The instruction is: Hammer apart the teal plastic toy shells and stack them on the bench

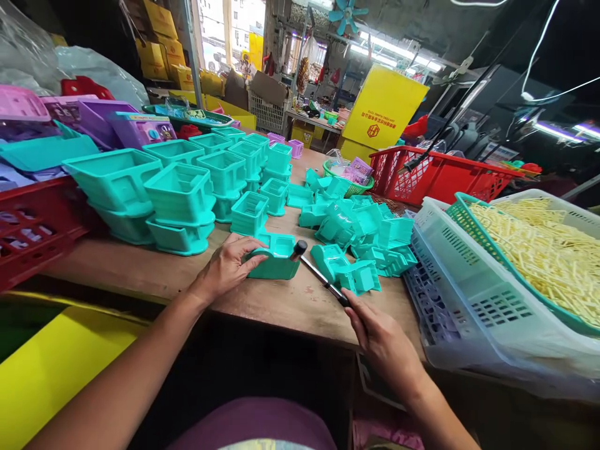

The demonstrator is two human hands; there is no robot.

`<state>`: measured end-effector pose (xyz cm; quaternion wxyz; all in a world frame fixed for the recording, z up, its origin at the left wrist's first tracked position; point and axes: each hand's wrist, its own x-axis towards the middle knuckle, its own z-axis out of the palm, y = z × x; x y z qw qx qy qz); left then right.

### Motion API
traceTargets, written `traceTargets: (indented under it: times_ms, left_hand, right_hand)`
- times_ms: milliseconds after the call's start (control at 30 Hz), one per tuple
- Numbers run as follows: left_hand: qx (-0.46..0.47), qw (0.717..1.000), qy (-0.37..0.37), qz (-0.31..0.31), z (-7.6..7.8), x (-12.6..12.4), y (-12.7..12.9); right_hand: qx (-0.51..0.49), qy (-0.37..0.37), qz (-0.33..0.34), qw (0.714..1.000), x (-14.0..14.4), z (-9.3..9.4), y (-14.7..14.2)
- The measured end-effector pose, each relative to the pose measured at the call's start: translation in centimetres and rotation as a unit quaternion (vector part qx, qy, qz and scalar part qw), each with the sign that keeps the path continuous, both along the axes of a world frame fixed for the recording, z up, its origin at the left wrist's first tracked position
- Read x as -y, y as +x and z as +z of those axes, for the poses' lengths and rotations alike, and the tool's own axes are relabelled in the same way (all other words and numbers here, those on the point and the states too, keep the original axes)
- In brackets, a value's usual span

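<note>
My left hand (234,259) is closed around the left end of a teal plastic part (274,267) that rests on the wooden table. In my right hand (375,325) is the dark handle of a small hammer (323,278). Its black head is right at the part's right end; whether they touch I cannot tell. Stacked teal plastic bins (180,197) stand behind and left of my left hand. A heap of loose teal parts (351,225) lies beyond the hammer, with a couple of pieces close to its shaft.
On the right, a clear plastic crate (469,312) stands beside the table with a green basket (487,240) of pale yellow sticks. A red crate (440,178) sits behind the heap. Another red crate (42,228) with purple and pink parts is at the left. Yellow cartons stand farther back.
</note>
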<state>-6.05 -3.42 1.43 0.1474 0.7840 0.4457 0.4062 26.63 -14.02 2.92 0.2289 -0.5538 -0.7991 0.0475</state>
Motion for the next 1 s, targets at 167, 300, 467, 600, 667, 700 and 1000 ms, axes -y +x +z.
traceTargets:
  times_ms: [167,300,467,600,667,700,1000]
  left_hand:
    - [0.079,0.996,-0.002,0.049,-2.3,1.2,0.3]
    - [0.104,0.982,-0.074,0.135,-4.6,2.3,0.3]
    - [-0.009,0.977,-0.124,0.175,-3.8,2.8,1.3]
    - [-0.034,0.976,-0.118,0.182,-3.2,2.5,2.8]
    - [-0.055,0.975,-0.108,0.186,-3.2,2.2,3.3]
    - [-0.067,0.976,-0.102,0.183,-3.2,2.1,3.4]
    - [-0.087,0.987,-0.105,0.083,-2.7,0.7,2.5]
  right_hand:
    - [0.03,0.019,-0.011,0.999,-0.5,0.7,-0.7]
    - [-0.009,0.079,0.03,0.996,-1.6,2.1,-2.7]
    - [0.1,0.036,0.04,0.994,-2.7,1.9,-3.4]
    - [0.097,0.063,0.044,0.992,-2.5,1.9,-2.7]
    - [0.114,0.065,0.048,0.99,-2.6,2.4,-2.6]
    - [0.116,0.069,0.045,0.99,-2.9,2.7,-2.6]
    - [0.196,0.052,0.024,0.979,-7.8,2.8,-2.6]
